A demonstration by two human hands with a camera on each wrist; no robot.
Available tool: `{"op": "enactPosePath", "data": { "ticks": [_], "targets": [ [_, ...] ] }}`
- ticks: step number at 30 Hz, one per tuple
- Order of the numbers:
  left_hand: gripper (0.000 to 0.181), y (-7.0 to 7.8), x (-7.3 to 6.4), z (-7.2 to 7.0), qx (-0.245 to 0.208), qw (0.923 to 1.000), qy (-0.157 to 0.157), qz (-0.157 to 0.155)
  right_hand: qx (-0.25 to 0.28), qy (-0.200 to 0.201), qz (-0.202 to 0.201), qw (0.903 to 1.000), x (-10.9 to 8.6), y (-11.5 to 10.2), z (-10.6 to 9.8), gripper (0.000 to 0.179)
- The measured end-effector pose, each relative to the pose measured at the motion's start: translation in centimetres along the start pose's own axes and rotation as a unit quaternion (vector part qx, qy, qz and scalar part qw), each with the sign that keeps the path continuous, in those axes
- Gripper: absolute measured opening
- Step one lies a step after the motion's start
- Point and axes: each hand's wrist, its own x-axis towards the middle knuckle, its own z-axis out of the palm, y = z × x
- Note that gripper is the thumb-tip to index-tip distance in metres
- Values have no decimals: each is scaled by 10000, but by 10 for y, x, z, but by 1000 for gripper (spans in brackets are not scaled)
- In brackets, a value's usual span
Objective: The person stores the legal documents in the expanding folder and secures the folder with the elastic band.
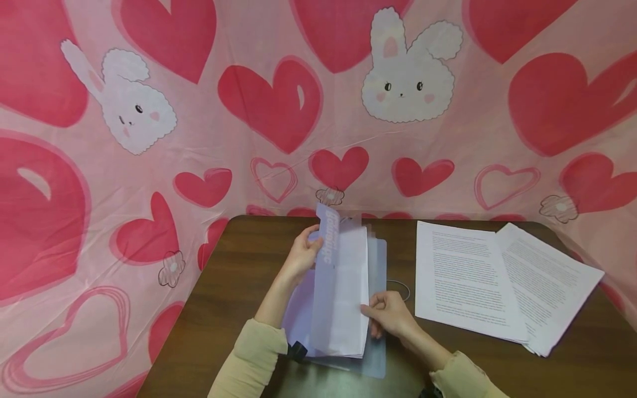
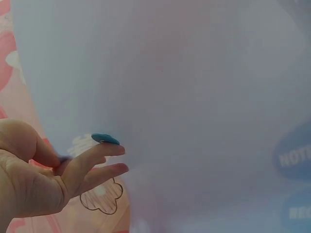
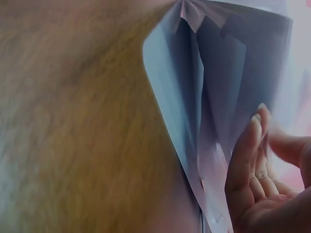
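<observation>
A purple translucent expanding file folder (image 1: 378,354) stands partly open in the middle of the table. Its front flap (image 1: 324,309), with white lettering, is held up at the left edge by my left hand (image 1: 300,253). The left wrist view shows thumb and finger pinching that edge, with a blue-green button (image 2: 105,139) by the fingertips. White paper sheets (image 1: 350,309) lie inside behind the flap. At the folder's right side, my right hand (image 1: 390,316) pinches the edge of the sheets between thumb and fingers. Fanned pocket dividers (image 3: 221,73) show in the right wrist view.
Two overlapping stacks of printed pages (image 1: 463,282) lie on the right of the dark wooden table (image 1: 219,309). A thin elastic loop (image 1: 404,287) sticks out from the folder's right side. Behind the table hangs a pink cloth (image 1: 343,121) with hearts and rabbits.
</observation>
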Motion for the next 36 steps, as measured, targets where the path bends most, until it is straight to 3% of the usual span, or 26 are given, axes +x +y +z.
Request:
{"op": "enactPosePath", "data": {
  "ticks": [6,9,12,17,20,25,30,36],
  "targets": [
    [64,0,0,-2,-3,9998,-85,197,96,-94,-397,9991,-6,0,-23,31],
    [71,1,0,-3,-15,9993,-121,340,-589,318,-657,9956,-14,0,-43,31],
    [73,2,-1,-3,-52,9991,-158,378,-1504,975,-902,9797,-22,2,-66,29],
    [72,4,-2,-2,-14,9992,-172,355,-2632,1909,-967,9407,-26,20,-112,40],
    [73,4,-2,-2,-2,9992,-131,372,-3305,2275,-808,9124,-24,38,-139,50],
    [73,2,-2,-3,-31,9992,-138,371,-3983,2483,-308,8825,-27,49,-174,66],
    [73,2,-1,-4,-2,9988,-182,444,-4221,2511,358,8704,-35,47,-195,80],
    [73,3,0,-3,-45,9992,-140,368,-4351,2598,797,8584,-33,57,-214,77]
  ]
}}
